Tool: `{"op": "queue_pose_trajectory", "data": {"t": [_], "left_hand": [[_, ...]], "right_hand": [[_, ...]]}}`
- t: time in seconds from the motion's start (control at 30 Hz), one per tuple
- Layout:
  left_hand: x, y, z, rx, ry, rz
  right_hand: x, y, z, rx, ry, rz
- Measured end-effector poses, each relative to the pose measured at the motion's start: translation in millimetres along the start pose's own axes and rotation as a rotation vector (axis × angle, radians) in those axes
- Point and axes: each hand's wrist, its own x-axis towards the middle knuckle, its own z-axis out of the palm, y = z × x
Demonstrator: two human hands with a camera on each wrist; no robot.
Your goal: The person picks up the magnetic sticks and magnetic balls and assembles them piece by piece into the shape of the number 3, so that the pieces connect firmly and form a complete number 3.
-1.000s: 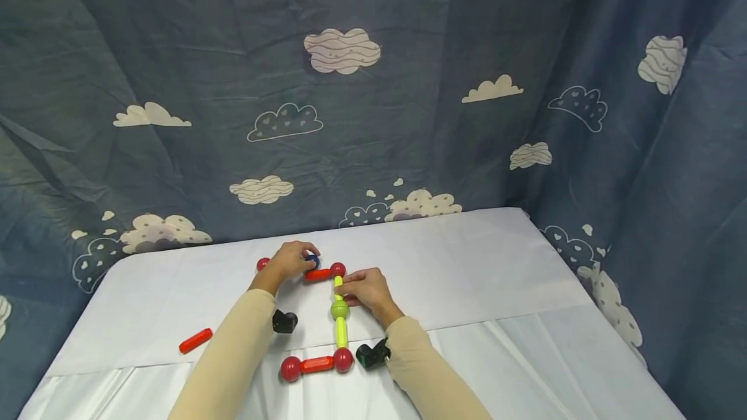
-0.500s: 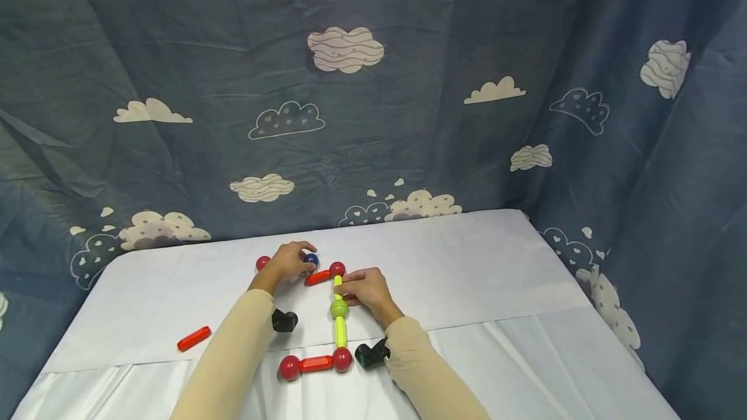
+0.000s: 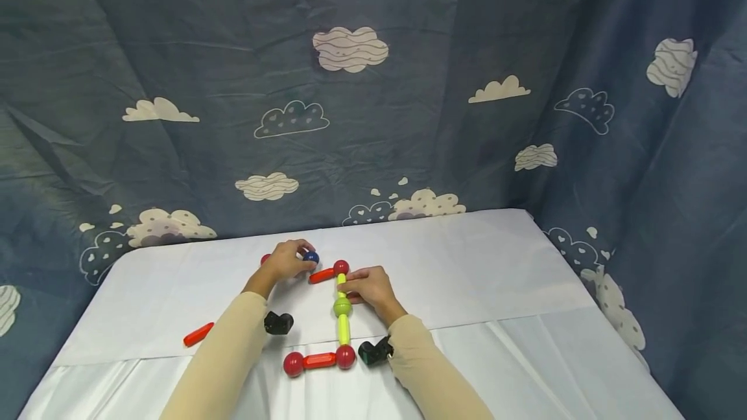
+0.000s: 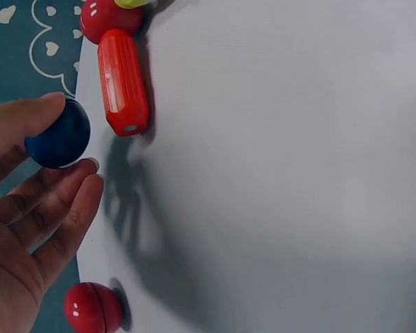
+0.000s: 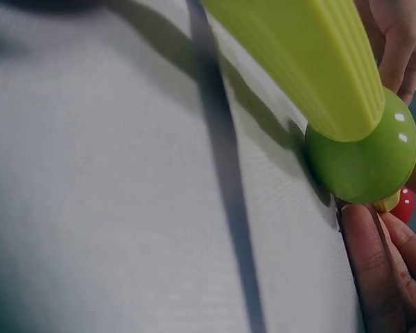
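In the head view my left hand (image 3: pixel 287 260) pinches a blue ball (image 3: pixel 311 257) between thumb and fingers. The left wrist view shows that ball held apart from the free end of a red magnetic stick (image 4: pixel 123 83). The stick's other end joins a red ball (image 3: pixel 341 268). From that ball a yellow-green stick (image 3: pixel 341 280) runs down to a green ball (image 5: pixel 364 156), and my right hand (image 3: pixel 371 288) grips this stick. A second yellow-green stick (image 3: pixel 343 330) leads to a near red ball (image 3: pixel 345 357), then a red stick (image 3: pixel 319 360) and another red ball (image 3: pixel 294 364).
A loose red stick (image 3: pixel 198 334) lies left of the left forearm. Partly behind the left hand is a loose red ball (image 4: pixel 93 308). Black wrist cameras (image 3: pixel 279 323) stand out from both wrists over the white table cloth (image 3: pixel 467 264). A cloud-patterned curtain (image 3: pixel 397 122) hangs behind.
The blue ball has come away from the far red stick and risen slightly with my left hand. That stick's free end has swung toward the near side. My right hand keeps its place.
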Motion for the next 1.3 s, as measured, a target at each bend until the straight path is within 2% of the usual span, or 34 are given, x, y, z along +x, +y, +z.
{"op": "queue_pose_trajectory", "data": {"t": [0.1, 0.2, 0.37, 0.63, 0.83, 1.07, 1.3], "left_hand": [[-6.3, -3.1, -1.0, 0.014, 0.008, 0.014], [-12.5, -6.6, 0.3, 0.008, 0.021, 0.001], [-21.7, -11.4, 1.4, 0.000, 0.034, -0.011], [-30.6, -16.2, 4.0, 0.051, 0.011, 0.012], [-32.1, -18.5, 8.7, 0.071, -0.002, -0.015], [-28.5, -18.2, 16.3, 0.101, 0.033, 0.027], [-24.3, -17.8, 25.1, 0.130, 0.034, 0.012]], "right_hand": [[1.0, 0.9, 0.2, 0.024, -0.009, -0.009], [2.4, 1.3, -0.1, 0.041, -0.014, -0.006], [3.0, 2.1, -1.0, 0.017, -0.006, 0.008], [3.6, 2.8, -2.7, 0.020, -0.011, 0.005], [4.1, 2.3, -0.7, 0.022, -0.014, 0.003], [5.0, 4.6, -0.1, 0.029, -0.014, -0.003], [4.5, 4.5, 0.6, 0.010, -0.004, -0.011]]}}
